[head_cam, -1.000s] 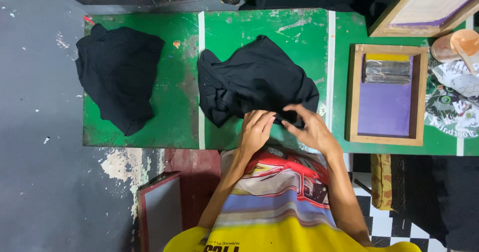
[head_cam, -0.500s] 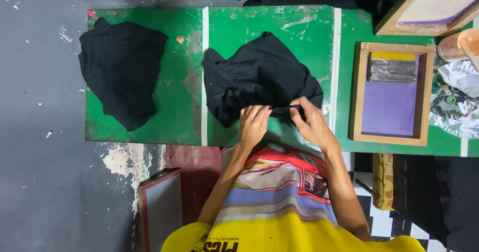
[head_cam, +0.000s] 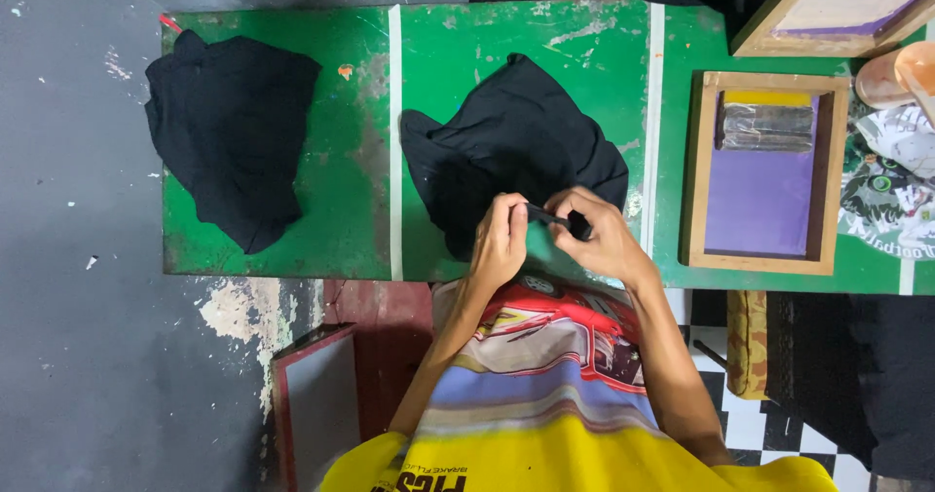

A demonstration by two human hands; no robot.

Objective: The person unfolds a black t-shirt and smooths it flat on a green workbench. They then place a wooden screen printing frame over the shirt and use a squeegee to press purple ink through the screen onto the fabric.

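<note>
Pinching a thin strip of black fabric, left hand [head_cam: 502,239] and right hand [head_cam: 599,239] grasp the near hem of the black garment [head_cam: 516,151], which lies mid-bench against the front edge. Bare green bench [head_cam: 360,229] separates it from a second black garment [head_cam: 229,141] at the left end. Toward the right end, a wooden screen frame [head_cam: 696,170] holds a squeegee [head_cam: 767,127].

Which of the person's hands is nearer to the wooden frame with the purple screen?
The right hand is nearer: it lies just left of the wooden frame, pinching the black garment. The left hand grips the same cloth farther left.
</note>
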